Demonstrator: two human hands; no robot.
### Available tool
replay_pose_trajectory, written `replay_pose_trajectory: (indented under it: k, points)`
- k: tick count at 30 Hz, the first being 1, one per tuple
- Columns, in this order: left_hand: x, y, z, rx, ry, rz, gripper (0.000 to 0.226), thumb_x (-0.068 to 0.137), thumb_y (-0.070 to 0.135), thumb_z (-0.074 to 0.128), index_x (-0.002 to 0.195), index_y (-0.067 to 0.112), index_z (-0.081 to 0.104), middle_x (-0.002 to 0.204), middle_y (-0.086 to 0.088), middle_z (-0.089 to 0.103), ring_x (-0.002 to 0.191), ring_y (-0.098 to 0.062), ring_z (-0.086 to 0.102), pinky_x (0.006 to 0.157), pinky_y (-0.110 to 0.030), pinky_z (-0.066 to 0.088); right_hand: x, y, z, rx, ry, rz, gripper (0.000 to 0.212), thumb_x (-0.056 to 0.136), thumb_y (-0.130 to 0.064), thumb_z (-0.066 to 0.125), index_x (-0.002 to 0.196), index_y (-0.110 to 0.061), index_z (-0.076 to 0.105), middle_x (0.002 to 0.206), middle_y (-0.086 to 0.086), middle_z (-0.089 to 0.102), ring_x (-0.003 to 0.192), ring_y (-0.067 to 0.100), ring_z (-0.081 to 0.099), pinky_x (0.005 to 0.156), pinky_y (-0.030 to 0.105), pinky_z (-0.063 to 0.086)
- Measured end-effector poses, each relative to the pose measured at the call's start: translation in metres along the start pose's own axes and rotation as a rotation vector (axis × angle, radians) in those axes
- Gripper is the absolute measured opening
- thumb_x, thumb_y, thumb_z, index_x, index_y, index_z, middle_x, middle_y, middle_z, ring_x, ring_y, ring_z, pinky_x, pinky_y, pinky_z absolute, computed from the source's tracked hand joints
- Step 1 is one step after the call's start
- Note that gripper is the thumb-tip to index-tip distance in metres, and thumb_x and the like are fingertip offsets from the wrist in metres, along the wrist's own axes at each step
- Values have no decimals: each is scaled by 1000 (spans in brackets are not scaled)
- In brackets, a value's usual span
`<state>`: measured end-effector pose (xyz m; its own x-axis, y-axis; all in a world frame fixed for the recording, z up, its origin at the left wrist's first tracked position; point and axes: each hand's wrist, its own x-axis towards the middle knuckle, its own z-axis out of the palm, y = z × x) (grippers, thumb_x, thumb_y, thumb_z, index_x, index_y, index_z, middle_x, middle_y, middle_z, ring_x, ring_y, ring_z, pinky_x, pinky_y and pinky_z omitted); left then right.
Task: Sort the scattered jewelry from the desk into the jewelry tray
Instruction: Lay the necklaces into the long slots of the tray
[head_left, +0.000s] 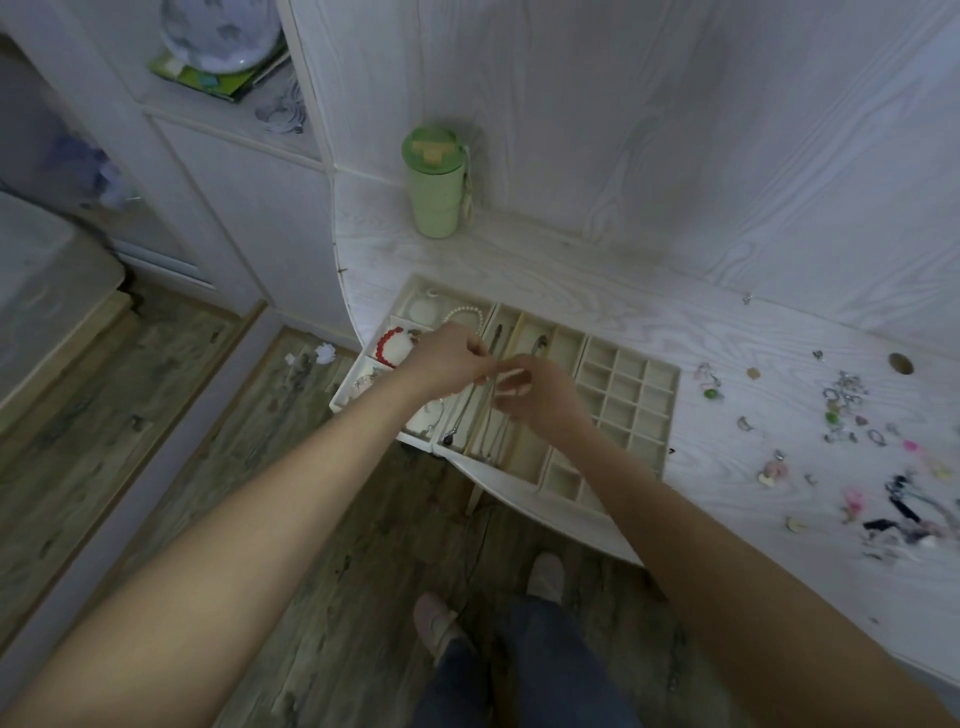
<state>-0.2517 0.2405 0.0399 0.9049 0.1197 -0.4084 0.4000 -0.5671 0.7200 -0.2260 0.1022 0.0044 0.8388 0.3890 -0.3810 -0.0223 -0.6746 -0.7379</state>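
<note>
Pinching a pale bracelet (506, 375) between your left hand (447, 358) and right hand (540, 395), fingers closed on it above the jewelry tray (657, 410), lower it gently into one long slot, keeping it untangled from neighbouring chains.

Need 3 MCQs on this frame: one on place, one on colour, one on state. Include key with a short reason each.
1. Where does the loose jewelry lie relative to the jewelry tray?
A. To its right on the desk
B. To its left
C. On the floor

2. What colour is the cup at the back of the desk?
A. Blue
B. Green
C. Red

3. What are the hands doing?
A. Resting flat on the desk
B. Both pinching a white beaded strand over the tray
C. Lifting the cup

Key: 1 A, the pieces are scattered right of the tray. 2 B, body and lid are green. 3 B, left hand and right hand meet on the strand.
</note>
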Motion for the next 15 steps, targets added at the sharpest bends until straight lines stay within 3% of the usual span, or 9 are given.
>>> replay_pose_trajectory:
  k: [4,7,12,15]
  points:
    - [5,8,4,89,-22,18,16,87,23,61,87,9,68,78,-4,65,56,-11,49,53,-22,40,7,-5,-10,41,-10,-52,7,83,-6,67,86,-13,67,70,-4,62,64,7,57,55,15,43]
    - [10,11,3,137,-25,11,23,85,25,62,91,3,69,85,-12,69,61,-17,54,59,-29,45,13,2,-10,104,30,-58,4,83,-2,67,85,-3,70,61,-5,59,51,-2,56,52,7,44]
    - [18,12,-9,336,-35,-18,14,86,19,59,92,9,66,78,3,68,65,-13,58,71,-33,52,25,10,-15,191,33,-27,6,84,3,65,87,6,69,62,1,61,46,-3,57,49,5,43]
    - [22,21,-18,432,-32,-21,12,86,20,60,82,12,68,67,8,62,68,-12,58,73,-29,50,32,18,-18,276,16,-19,6,82,9,65,87,10,68,48,-9,61,44,-6,56,49,7,45]
